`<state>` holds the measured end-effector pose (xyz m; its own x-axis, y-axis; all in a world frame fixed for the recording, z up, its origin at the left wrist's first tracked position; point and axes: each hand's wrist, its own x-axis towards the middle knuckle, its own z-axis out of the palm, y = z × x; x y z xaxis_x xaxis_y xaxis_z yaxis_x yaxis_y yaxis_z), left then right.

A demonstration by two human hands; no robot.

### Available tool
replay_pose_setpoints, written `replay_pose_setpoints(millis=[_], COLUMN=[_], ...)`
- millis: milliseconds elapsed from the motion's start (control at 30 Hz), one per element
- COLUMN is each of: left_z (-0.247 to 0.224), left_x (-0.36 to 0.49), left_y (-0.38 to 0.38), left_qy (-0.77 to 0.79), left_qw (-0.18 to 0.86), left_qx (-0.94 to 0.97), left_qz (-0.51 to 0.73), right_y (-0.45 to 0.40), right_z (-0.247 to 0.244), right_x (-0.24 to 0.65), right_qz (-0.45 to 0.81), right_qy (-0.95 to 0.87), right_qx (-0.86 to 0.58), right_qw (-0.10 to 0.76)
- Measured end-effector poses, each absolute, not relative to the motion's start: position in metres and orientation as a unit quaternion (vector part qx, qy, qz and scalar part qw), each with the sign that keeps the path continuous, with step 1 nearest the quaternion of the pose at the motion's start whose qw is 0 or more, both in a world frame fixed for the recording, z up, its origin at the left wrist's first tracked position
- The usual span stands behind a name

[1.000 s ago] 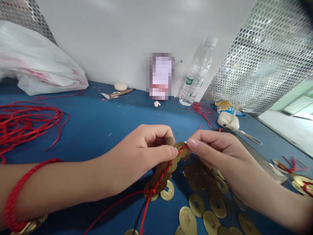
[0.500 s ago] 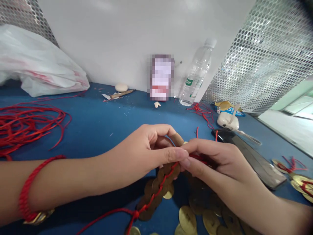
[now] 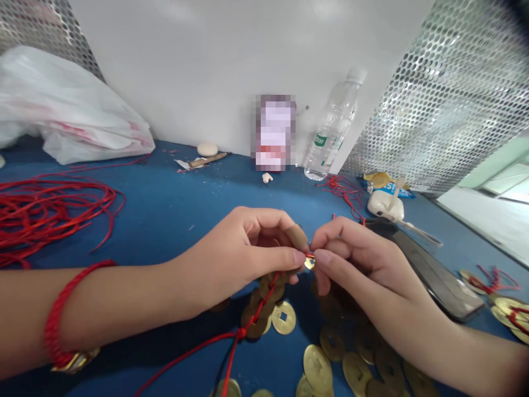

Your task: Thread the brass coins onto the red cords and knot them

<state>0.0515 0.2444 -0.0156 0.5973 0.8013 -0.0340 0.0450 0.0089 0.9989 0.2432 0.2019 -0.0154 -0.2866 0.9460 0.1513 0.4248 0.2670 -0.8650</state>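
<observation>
A string of overlapping brass coins [image 3: 257, 310], tied along its middle with red cord, hangs below my left hand [image 3: 252, 253]. Thumb and fingers of that hand pinch its upper end, and a tan bandage wraps one fingertip. Between the two hands shows a small shiny piece of coin [image 3: 309, 261] with red cord across it. My right hand [image 3: 359, 264] has its thumb and index finger closed at the right edge of this coin. Two tails of red cord [image 3: 185, 353] run from the knot at the string's lower end. Several loose square-holed coins [image 3: 318, 368] lie beneath the right hand.
A heap of red cord [image 3: 53, 215] lies left, before a white plastic bag [image 3: 78, 110]. Against the back panel stand a phone [image 3: 273, 132] and a water bottle [image 3: 333, 127]. On the right are a dark phone [image 3: 433, 270], a white earbud case [image 3: 385, 205] and tied coins [image 3: 510, 311].
My hands have drawn slightly apart, exposing the coin and cord between them. The coin string has shifted up, and a loose coin beside it shows more fully.
</observation>
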Motion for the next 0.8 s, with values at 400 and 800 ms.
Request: replay_pose_setpoints(millis=[400,800], left_z=[-0.015,-0.015], left_x=[0.052,0.051], left_y=[0.244,0.243], left_qy=[0.313,0.334], left_qw=[0.667,0.653], left_qx=[0.600,0.605], left_qz=[0.312,0.309], right_y=[0.210,0.210], right_z=[-0.012,-0.007], right_x=[0.253,0.255], right_qz=[0.248,0.096], right_qy=[-0.785,-0.831], right_qx=[-0.465,-0.442], right_qw=[0.326,0.322])
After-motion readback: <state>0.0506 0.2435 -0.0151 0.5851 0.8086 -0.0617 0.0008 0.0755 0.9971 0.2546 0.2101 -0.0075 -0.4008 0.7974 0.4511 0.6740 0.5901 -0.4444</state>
